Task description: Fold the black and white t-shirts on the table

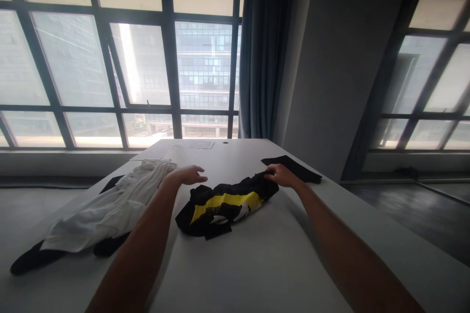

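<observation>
A crumpled black garment with a yellow band and pale patches (pixel 227 203) lies across the middle of the white table. My right hand (pixel 279 175) pinches its upper right end, fingers closed on the dark cloth. Just above the garment's left part, my left hand (pixel 191 175) is held with thumb and fingers apart, holding nothing. To the left, a heap of white cloth (pixel 110 210) with black pieces under it lies beside my left forearm. Behind my right hand rests a flat, folded black cloth (pixel 293 168).
The white table (pixel 249 274) stretches away toward a large window. Papers (pixel 194 145) lie at its far edge, near a small dark round spot (pixel 225 143). A dark curtain (pixel 262 58) and a grey pillar (pixel 330 58) stand beyond the table.
</observation>
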Demonstrator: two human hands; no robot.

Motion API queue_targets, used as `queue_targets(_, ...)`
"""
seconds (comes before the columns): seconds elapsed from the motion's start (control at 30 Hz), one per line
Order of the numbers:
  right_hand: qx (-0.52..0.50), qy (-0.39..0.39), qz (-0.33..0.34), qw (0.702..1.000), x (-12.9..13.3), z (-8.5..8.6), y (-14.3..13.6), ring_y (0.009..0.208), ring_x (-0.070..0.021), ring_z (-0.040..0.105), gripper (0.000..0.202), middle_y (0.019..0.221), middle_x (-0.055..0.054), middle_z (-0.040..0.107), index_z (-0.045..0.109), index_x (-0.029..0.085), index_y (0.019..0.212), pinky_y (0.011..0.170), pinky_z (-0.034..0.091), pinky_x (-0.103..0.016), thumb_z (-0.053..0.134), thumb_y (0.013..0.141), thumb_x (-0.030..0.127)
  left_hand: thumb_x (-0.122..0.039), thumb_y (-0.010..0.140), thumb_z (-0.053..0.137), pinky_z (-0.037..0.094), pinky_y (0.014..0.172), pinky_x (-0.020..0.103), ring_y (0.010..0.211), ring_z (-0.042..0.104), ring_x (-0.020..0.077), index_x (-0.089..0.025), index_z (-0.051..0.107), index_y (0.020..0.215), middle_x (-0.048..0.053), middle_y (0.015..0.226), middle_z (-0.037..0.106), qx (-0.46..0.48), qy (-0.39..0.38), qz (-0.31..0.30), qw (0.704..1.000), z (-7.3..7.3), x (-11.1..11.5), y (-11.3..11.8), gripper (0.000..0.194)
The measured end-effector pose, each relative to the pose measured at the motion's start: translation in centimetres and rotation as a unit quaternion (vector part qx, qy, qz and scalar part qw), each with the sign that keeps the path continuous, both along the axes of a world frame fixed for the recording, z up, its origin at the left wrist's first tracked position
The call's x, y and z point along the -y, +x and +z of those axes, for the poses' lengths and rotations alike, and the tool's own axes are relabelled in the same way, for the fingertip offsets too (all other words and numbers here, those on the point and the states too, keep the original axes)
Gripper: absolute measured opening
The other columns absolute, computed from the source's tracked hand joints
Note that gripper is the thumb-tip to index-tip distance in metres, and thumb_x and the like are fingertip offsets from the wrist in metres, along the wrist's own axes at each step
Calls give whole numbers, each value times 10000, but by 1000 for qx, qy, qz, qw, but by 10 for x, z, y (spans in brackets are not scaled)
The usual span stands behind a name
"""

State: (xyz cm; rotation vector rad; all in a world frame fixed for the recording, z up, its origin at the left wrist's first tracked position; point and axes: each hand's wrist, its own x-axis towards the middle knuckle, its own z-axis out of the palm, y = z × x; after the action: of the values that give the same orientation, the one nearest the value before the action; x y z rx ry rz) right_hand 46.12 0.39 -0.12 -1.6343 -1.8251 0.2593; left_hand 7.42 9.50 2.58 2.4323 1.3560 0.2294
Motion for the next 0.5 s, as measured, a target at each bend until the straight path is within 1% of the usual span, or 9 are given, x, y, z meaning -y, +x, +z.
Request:
queue_targets(0.07, -18, 33, 31, 999, 3, 8, -4, 856, -210, 637, 158, 875, -38, 705, 684, 187, 833, 814, 498, -333, 653, 761, 325, -530, 762, 636, 481, 920, 377, 1156, 612, 299, -212, 524, 1387, 139, 1355, 591, -20, 37, -26, 999, -23, -2, 22, 710)
queue_targets(0.13, -52, 65, 52, 995, 6, 15, -8, 838, -196, 625, 185, 863, -26, 688, 646, 190, 865, 792, 499, -324, 589, 813, 359, -464, 682, 717, 467, 946, 378, 1171, 601, 300, -229, 553, 1361, 121, 1321, 622, -37, 43, -35, 998, -43, -3, 35, 738)
queue_targets(0.2, -78, 90, 41, 992, 7, 18, -11, 802, -187, 618, 208, 842, -20, 671, 612, 194, 885, 752, 500, -312, 549, 844, 388, -341, 646, 733, 485, 906, 349, 1084, 646, 280, -235, 651, 1247, 98, 1191, 700, -54, 46, -42, 997, -55, -6, 38, 615)
queue_targets(0.23, -81, 101, 27, 991, 7, 19, -12, 792, -186, 617, 214, 838, -21, 667, 602, 195, 890, 741, 498, -309, 541, 852, 397, -287, 655, 708, 498, 863, 331, 1014, 671, 267, -232, 700, 1163, 87, 1110, 730, -62, 48, -43, 996, -58, -8, 37, 511)
queue_targets(0.3, -68, 109, 0, 992, 9, 21, -12, 787, -191, 620, 236, 840, -32, 668, 601, 192, 891, 738, 493, -311, 536, 863, 417, -223, 690, 638, 507, 780, 302, 895, 688, 242, -219, 753, 1001, 73, 985, 749, -63, 57, -48, 995, -55, -13, 29, 332)
queue_targets(0.33, -57, 104, -9, 993, 10, 22, -12, 797, -197, 624, 256, 853, -42, 673, 609, 188, 894, 746, 491, -313, 542, 865, 433, -213, 710, 607, 505, 761, 297, 868, 684, 235, -211, 756, 950, 69, 957, 746, -49, 68, -52, 995, -50, -15, 24, 283)
queue_targets(0.4, -33, 66, -11, 997, 14, 25, -10, 843, -210, 634, 317, 910, -63, 689, 633, 180, 920, 762, 490, -311, 593, 839, 483, -221, 755, 558, 501, 766, 302, 865, 670, 232, -189, 734, 935, 75, 952, 733, 12, 100, -45, 994, -36, -19, 14, 254)
queue_targets(0.43, -21, 33, -4, 999, 16, 27, -9, 866, -217, 639, 359, 943, -71, 696, 646, 175, 944, 763, 491, -308, 639, 806, 507, -228, 778, 535, 501, 776, 311, 868, 662, 233, -175, 716, 955, 82, 954, 726, 54, 118, -28, 991, -29, -21, 10, 259)
queue_targets(0.5, -1, -43, 14, 999, 22, 31, -6, 894, -230, 645, 460, 987, -77, 702, 660, 167, 998, 755, 493, -298, 744, 708, 514, -233, 816, 481, 502, 794, 344, 871, 650, 242, -147, 673, 1005, 101, 950, 711, 141, 157, 33, 977, -14, -24, 0, 283)
